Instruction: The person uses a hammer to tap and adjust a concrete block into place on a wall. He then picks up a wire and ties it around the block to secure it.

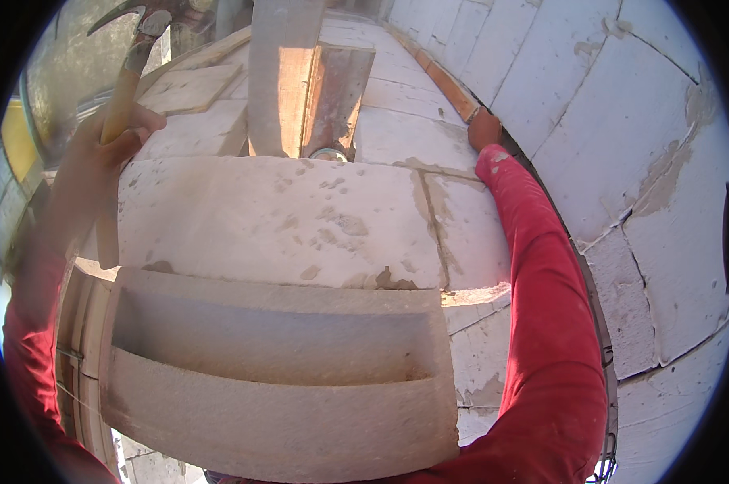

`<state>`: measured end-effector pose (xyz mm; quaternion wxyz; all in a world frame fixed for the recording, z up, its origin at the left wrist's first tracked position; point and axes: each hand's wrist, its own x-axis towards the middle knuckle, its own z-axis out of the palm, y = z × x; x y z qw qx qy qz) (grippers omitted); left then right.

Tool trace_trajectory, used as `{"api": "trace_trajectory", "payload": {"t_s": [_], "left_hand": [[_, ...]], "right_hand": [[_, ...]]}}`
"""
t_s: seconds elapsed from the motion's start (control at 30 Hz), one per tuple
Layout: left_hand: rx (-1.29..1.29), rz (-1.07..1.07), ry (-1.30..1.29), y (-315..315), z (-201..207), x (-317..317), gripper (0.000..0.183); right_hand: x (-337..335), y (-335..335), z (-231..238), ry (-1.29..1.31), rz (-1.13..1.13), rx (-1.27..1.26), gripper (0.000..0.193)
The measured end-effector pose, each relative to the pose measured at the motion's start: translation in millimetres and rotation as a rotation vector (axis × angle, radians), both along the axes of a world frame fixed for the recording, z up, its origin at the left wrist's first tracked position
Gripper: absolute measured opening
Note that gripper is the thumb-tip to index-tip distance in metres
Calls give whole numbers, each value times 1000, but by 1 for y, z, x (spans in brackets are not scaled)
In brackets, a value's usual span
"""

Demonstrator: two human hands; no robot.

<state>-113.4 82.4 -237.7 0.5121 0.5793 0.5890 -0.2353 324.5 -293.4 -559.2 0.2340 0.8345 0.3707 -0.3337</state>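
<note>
My left hand [110,149], raised at the left, is wrapped round the wooden handle of a claw hammer [120,103]. The hammer's metal head points up near the top edge, and the handle's butt hangs below my hand. At the far right, my stretched-out right hand [484,129] is closed at the near end of a long, thin wooden strip [445,83]. This strip runs away from me along the foot of the white block wall [566,89]. My fingers on it are small and partly hidden.
Below me lies a grey U-shaped trough block [276,427] with a long hollow. Beyond it is a white block [276,214] with mortar smears. Upright boards [288,73] stand at the middle back. A flat board [189,87] rests at the left.
</note>
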Motion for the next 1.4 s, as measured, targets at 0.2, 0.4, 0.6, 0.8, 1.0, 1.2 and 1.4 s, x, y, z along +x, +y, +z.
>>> {"api": "trace_trajectory", "payload": {"t_s": [0.2,0.4,0.6,0.8,1.0,1.2,1.4], "left_hand": [[-80,-9,-34,1,1,4,21],[-66,14,-5,-2,3,3,20],[-77,10,-21,3,4,0,20],[-54,-33,-10,3,2,8,22],[-66,-37,14,6,7,13,22],[-69,-32,-22,6,8,9,21],[-83,-58,16,11,11,8,20]], "right_hand": [[12,0,-21,54,-68,-120,28],[9,-10,-22,-28,-56,-43,24],[4,2,2,41,170,-54,21],[-2,5,8,36,59,-42,24],[10,-5,-35,4,-41,-100,25],[17,-17,-48,9,20,-144,26],[6,-6,-12,48,-60,-10,20]]}}
